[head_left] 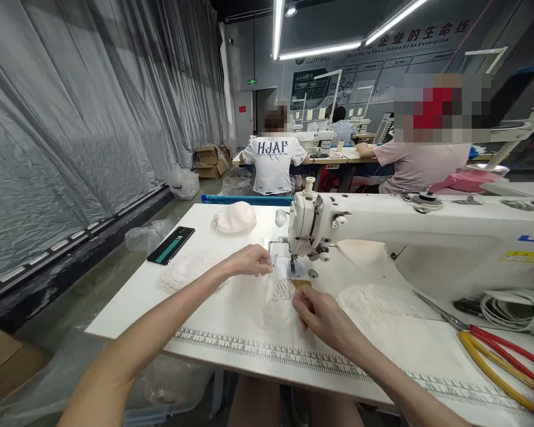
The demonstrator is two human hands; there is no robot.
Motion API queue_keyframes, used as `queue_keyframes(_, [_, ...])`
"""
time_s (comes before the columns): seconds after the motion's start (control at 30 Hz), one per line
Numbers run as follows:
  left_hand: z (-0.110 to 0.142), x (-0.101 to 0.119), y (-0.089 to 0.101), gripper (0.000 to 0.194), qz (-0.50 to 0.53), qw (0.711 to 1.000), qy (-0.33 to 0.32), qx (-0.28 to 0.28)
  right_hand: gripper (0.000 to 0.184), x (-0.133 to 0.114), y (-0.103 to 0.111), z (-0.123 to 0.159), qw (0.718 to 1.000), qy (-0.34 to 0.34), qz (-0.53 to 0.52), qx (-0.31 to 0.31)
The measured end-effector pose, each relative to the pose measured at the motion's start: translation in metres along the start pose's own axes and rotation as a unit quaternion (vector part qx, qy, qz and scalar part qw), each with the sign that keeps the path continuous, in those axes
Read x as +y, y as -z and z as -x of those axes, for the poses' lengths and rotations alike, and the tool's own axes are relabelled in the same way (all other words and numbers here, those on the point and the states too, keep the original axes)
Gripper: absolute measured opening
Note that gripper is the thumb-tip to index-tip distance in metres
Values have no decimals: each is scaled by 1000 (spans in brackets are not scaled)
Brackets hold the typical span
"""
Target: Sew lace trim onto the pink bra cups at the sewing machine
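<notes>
A piece of sheer white lace (278, 305) lies on the sewing table just in front of the needle plate (297, 268) of the white sewing machine (307, 228). My right hand (318, 308) pinches its right edge, close to a small brown piece (301, 286) by the plate. Left of the presser foot, my left hand (253, 261) is closed with fingertips together above the lace's far end; what it grips, if anything, is too small to make out. Behind my left forearm rests a flat pile of pale lace (189, 270), and farther back a cream cup-shaped stack (235, 219).
A dark phone (171, 245) lies at the table's left edge. Red-handled and yellow-handled scissors (476, 332) are at the right, near coiled white cord (514, 308). Pale fabric (378, 302) spreads under the machine arm. A ruler strip (267, 351) runs along the front. Co-workers sit ahead.
</notes>
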State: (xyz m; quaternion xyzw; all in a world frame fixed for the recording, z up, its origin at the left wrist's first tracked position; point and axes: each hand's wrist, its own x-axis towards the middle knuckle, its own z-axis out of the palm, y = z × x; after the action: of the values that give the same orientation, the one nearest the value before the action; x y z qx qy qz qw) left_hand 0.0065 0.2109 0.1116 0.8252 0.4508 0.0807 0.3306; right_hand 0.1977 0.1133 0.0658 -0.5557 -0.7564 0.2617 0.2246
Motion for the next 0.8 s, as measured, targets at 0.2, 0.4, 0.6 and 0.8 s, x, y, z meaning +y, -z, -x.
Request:
queue_keyframes(0.2, [-24,-16,-39,11,-70,996,28,40,18,33,-4,-11,989,-40,143,-17])
queue_keyframes(0.4, [-24,4,-67,11,-76,997,12,26,23,67,25,0,981,-32,182,-61])
queue_keyframes(0.6, [-24,12,-65,13,-12,1000,20,10,21,71,36,9,993,-18,98,-61])
queue_keyframes(0.8, [-26,8,-64,14,-14,999,33,13,35,72,35,7,990,-3,96,-98])
